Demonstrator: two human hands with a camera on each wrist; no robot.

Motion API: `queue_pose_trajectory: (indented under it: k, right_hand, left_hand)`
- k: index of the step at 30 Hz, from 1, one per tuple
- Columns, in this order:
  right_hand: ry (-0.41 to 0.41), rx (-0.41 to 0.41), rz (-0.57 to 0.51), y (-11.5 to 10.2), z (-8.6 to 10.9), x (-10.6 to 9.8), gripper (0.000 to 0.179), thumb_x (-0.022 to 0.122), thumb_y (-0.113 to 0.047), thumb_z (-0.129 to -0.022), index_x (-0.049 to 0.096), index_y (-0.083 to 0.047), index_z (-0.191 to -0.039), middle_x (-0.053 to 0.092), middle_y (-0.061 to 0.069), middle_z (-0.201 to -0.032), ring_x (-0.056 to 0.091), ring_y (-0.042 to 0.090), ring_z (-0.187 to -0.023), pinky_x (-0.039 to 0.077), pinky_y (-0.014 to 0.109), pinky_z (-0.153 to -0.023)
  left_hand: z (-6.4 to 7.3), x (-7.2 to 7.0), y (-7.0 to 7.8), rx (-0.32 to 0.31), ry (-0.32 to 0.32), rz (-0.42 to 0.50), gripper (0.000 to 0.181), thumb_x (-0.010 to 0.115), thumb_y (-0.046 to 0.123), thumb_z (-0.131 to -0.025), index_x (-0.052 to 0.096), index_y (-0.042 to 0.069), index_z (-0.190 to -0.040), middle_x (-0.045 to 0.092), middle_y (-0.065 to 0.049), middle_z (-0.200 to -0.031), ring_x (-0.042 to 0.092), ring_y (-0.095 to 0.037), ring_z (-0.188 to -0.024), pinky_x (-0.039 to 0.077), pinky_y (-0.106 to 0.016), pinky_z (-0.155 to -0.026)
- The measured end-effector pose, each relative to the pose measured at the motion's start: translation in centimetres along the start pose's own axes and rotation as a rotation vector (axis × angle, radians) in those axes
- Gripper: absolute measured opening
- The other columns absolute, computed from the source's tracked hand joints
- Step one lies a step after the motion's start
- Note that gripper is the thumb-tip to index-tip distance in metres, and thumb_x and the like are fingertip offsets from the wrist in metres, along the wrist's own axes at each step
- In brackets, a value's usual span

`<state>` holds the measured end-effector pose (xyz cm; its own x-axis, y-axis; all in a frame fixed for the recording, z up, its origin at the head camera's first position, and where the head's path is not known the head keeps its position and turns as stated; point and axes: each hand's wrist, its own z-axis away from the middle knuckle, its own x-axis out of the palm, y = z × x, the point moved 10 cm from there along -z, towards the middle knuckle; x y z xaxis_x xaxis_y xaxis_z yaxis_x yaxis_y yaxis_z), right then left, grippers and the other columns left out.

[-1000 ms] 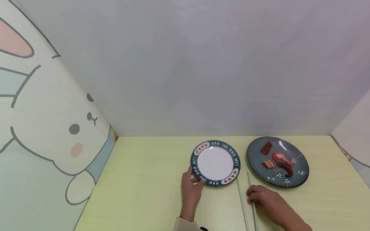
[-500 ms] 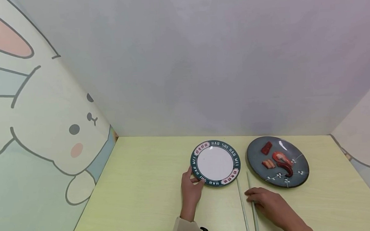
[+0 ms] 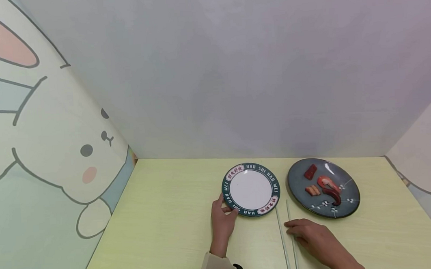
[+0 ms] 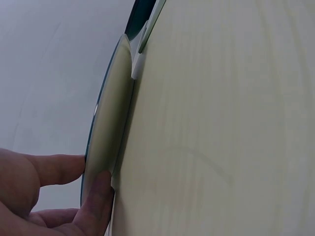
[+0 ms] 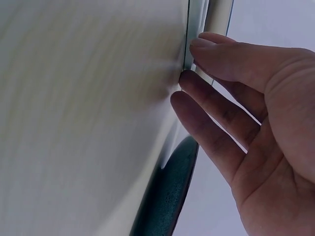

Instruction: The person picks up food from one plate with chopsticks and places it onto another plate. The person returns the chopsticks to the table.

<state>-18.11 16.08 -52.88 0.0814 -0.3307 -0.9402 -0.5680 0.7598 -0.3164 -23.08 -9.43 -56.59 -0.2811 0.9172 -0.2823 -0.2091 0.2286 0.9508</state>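
My left hand (image 3: 222, 221) grips the near-left rim of a white plate (image 3: 250, 190) with a dark green lettered border. In the left wrist view, its fingers meet the rim and underside of the plate (image 4: 110, 113), which lies low on the table. Two long, thin, pale green chopsticks run toward the front edge: the left chopstick (image 3: 284, 244) starts beside the white plate, and the right chopstick (image 3: 295, 254) passes under my right hand (image 3: 314, 239). Thumb and fingertips of that hand pinch the right chopstick close to the tabletop.
A dark blue-grey plate (image 3: 301, 172) with white flowers stands at the right. On it lie a dark red piece (image 3: 310, 172), a shrimp (image 3: 325, 182), a striped slice (image 3: 312, 190) and a curved brown piece (image 3: 334, 197). The grey wall (image 3: 213, 90) rises behind the table.
My right hand has shifted slightly left and toward me, and the right chopstick has moved a little left, nearer the other. My left hand and both plates stay put.
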Motion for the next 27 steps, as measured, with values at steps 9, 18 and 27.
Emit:
queue_pose_trajectory:
  k: [9,18,27]
  right_hand:
    - [0.056,0.058,-0.013,0.4,0.3,-0.9,0.034,0.088,-0.005,-0.081,0.083,-0.021,-0.111,0.077,-0.007,-0.120,0.074,0.018,-0.110,0.062,0.041,-0.088]
    - [0.185,0.170,0.010,1.4,1.3,-2.7,0.041,0.094,-0.008,-0.075,0.083,-0.021,-0.112,0.077,-0.009,-0.118,0.075,0.016,-0.107,0.062,0.040,-0.086]
    - [0.283,0.194,0.027,2.2,2.4,-4.4,0.042,0.094,-0.009,-0.074,0.082,-0.017,-0.114,0.077,-0.005,-0.120,0.074,0.022,-0.105,0.063,0.046,-0.083]
  left_hand:
    - [0.0,-0.2,-0.1,-0.012,-0.011,-0.025,0.075,0.076,-0.007,-0.088,0.043,-0.008,-0.155,0.056,-0.018,-0.134,0.066,-0.019,-0.094,0.059,-0.030,-0.070]
    - [-0.1,-1.0,-0.3,-0.004,-0.006,-0.010,0.078,0.077,-0.004,-0.088,0.041,-0.005,-0.157,0.054,-0.021,-0.139,0.069,-0.023,-0.098,0.059,-0.032,-0.073]
    - [-0.2,-2.6,-0.3,0.002,0.047,-0.010,0.076,0.077,0.002,-0.091,0.043,0.000,-0.159,0.050,-0.017,-0.147,0.061,-0.031,-0.117,0.060,-0.042,-0.086]
